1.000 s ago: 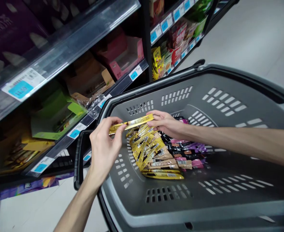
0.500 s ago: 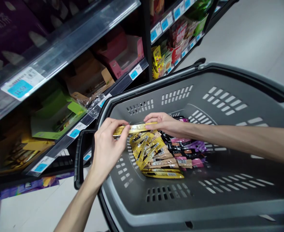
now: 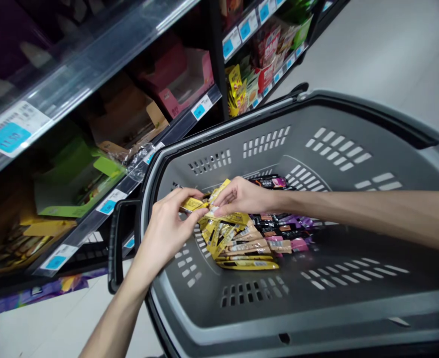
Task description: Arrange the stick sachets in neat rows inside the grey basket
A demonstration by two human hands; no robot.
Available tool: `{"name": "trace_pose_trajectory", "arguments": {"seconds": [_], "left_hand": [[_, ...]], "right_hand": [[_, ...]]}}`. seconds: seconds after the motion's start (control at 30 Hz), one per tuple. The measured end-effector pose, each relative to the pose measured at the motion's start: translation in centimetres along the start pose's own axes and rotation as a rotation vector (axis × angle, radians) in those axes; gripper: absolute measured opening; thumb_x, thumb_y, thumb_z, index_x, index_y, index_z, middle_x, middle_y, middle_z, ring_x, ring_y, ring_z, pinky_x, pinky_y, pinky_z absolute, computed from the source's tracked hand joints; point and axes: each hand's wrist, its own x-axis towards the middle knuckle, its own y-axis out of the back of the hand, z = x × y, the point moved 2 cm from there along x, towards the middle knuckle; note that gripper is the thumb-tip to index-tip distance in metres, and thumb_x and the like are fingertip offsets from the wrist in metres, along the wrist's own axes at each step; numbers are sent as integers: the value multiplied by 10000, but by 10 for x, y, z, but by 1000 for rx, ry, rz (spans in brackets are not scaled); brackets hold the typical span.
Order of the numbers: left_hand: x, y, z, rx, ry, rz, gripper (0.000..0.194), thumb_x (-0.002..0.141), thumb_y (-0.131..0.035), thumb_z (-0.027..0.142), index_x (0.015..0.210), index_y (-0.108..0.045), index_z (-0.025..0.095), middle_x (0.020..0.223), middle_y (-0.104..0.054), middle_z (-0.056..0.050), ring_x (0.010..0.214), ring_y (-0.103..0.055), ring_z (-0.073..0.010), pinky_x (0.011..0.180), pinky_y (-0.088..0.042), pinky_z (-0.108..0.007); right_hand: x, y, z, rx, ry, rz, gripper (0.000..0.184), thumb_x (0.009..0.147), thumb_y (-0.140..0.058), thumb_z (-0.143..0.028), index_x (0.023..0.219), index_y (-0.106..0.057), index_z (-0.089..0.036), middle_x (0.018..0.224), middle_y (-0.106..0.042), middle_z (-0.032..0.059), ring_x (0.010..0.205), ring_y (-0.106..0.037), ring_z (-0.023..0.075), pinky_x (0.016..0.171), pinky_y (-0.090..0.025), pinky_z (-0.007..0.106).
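Note:
Over the left end of a grey shopping basket (image 3: 249, 323), my left hand (image 3: 170, 223) pinches a yellow stick packet (image 3: 193, 204) between thumb and fingers. Close against it, my right hand (image 3: 238, 196) has its fingers closed on yellow packaging, apparently the other part of that packet, which looks bent between the hands. Below them on the basket floor lies a pile of yellow stick packets (image 3: 223, 236). Tan packets (image 3: 255, 245) and black, pink and purple packets (image 3: 297, 223) lie to its right, partly hidden by my right hand and forearm.
Store shelves run along the left, with a green display box (image 3: 77, 184), a pink display box (image 3: 185, 89) and a brown display box (image 3: 130, 119). Price tags (image 3: 12, 132) line their edges. A black basket handle (image 3: 117, 248) sticks out at the left. Pale floor (image 3: 391, 44) shows at upper right.
My hands have come closer together, and the packet that was stretched straight between them now looks bent. The view has shifted slightly, so shelves and basket sit further left.

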Motion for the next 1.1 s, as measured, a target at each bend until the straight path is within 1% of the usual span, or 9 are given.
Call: {"name": "trace_pose_trajectory", "arguments": {"seconds": [0.13,0.27,0.43,0.63,0.73,0.8,0.87,1.0,1.1], "left_hand": [[-1,-2,0,-6,3,-80,176,939,-573,266,1079,-679,241,1061,-705,11,848,-639,-139,733,-445,-239],[-2,-3,0,-38,22,-90,231,989,-474,262,1105,-671,228,1073,-714,-3,870,-656,-144,807,-458,-251],[-2,-1,1,-42,57,-66,214,969,-501,253,1094,-673,225,984,-737,0,817,-669,-155,806,-474,-261],[-3,0,2,-62,30,-18,188,950,-543,243,1085,-673,234,916,-737,26,734,-663,-128,706,-473,-228],[-3,1,3,-86,-3,0,155,943,-557,235,1001,-701,229,916,-740,21,773,-677,-130,697,-478,-222],[-3,0,4,-124,-32,-17,151,934,-565,208,932,-715,222,936,-744,10,842,-688,-139,732,-493,-225],[-2,-2,5,-157,-67,-69,131,913,-594,190,874,-718,211,982,-742,-4,922,-689,-151,816,-502,-239],[-2,-7,7,-103,-141,-238,60,862,-687,255,872,-725,210,1138,-705,-25,1047,-662,-184,960,-469,-285],[-2,-8,7,-50,-146,-256,131,910,-616,256,997,-703,211,1137,-700,-39,1057,-656,-197,953,-466,-304]], "right_hand": [[1,2,-1,-19,-29,-20,295,667,-872,-297,898,-810,-124,860,-788,105,721,-714,176,691,-568,274],[-1,2,-4,-18,-55,-28,320,666,-869,-291,923,-808,-111,902,-788,115,758,-720,195,736,-578,301],[-3,5,-8,-47,-60,-139,357,748,-821,-387,986,-799,-122,918,-783,98,753,-686,171,718,-547,290],[0,10,-4,-75,-152,-229,473,899,-599,-596,922,-780,-160,812,-722,38,690,-596,129,631,-449,251],[-1,9,-1,-61,-164,-386,484,939,-549,-582,907,-783,-160,869,-727,55,712,-587,132,683,-441,270],[-2,12,0,-43,-158,-432,414,920,-605,-545,928,-781,-171,877,-724,46,739,-593,135,706,-441,272],[0,21,0,-58,-156,-365,352,837,-722,-512,922,-781,-175,847,-721,34,739,-602,139,698,-443,270],[5,37,1,-200,-132,-172,377,682,-849,-489,845,-770,-158,784,-727,42,685,-616,151,619,-442,269],[6,34,-4,-301,-82,-176,378,659,-859,-491,785,-757,-150,722,-714,38,626,-593,137,554,-412,254]]}}
